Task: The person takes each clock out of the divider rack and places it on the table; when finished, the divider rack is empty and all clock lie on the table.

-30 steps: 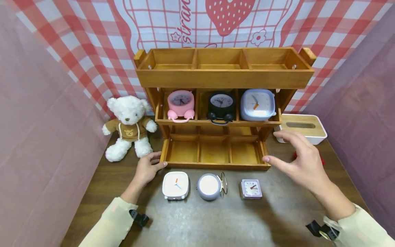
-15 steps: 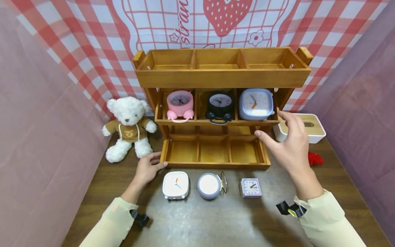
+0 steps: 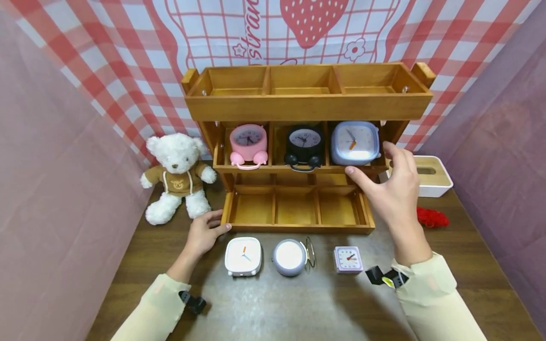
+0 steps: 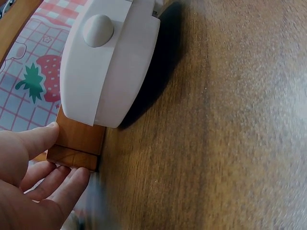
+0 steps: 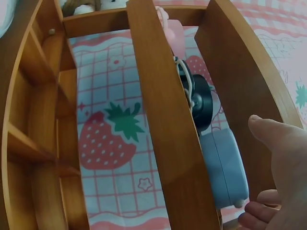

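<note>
A three-tier wooden shelf [image 3: 307,110] stands against the cloth. With thumb and fingers, my left hand [image 3: 204,232] pinches the left front corner of its bottom tier; the left wrist view shows the hold on the wood [image 4: 76,139]. My right hand [image 3: 394,189] is spread at the right end of the middle tier, beside a light-blue alarm clock [image 3: 356,143], its fingers apart from the clock [image 5: 223,167] in the right wrist view. Left of that clock, in their own compartments, are a black alarm clock [image 3: 304,147] and a pink one [image 3: 249,144].
Before the shelf lie a white clock [image 3: 242,256], a round grey-rimmed clock [image 3: 289,257] with a metal ring, and a small lilac clock [image 3: 348,259]. A teddy bear [image 3: 177,177] sits left. A tissue box [image 3: 435,176] and a red item [image 3: 432,217] are right.
My right hand has moved left and away from me, from beside the bottom tier to beside the blue clock. My left hand has kept its place on the shelf corner.
</note>
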The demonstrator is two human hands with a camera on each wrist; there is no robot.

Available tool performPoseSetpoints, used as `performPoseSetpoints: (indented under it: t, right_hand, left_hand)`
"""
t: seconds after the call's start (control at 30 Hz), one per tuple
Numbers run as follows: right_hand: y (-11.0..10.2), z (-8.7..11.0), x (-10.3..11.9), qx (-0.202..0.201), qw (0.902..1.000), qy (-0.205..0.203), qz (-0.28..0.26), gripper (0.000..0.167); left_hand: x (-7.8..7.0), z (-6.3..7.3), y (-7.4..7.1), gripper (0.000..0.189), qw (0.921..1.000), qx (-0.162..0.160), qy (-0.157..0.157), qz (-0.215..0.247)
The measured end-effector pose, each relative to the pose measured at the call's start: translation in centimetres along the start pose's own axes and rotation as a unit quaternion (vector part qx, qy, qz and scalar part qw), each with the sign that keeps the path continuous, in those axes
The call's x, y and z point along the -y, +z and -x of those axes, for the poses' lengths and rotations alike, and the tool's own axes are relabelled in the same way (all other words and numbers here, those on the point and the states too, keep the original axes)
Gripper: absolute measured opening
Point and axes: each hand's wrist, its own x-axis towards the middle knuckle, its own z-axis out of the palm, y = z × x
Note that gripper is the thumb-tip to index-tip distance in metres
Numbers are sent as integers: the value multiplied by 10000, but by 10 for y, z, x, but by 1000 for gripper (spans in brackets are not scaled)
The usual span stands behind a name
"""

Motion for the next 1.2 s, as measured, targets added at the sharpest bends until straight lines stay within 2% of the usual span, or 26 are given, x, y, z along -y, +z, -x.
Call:
performPoseSetpoints:
  t: [0.3, 0.63, 0.83, 0.97, 1.2]
  right_hand:
    - [9, -5, 10, 280, 9975, 385, 530, 93]
    - [26, -12, 5, -171, 9990, -62, 415, 97]
    - [36, -16, 2, -423, 9980, -129, 441, 99]
    - [41, -19, 0, -600, 9977, -97, 288, 96]
    - [40, -21, -2, -862, 9954, 31, -407, 90]
  left_hand:
    - [1, -2, -1, 53, 10000, -26, 33, 83]
    - [2, -3, 0, 53, 9999, -9, 42, 142]
    - [2, -3, -1, 53, 9999, -31, 31, 150]
    - [2, -2, -1, 53, 9998, -45, 56, 174]
    - [2, -2, 0, 53, 9998, -43, 65, 181]
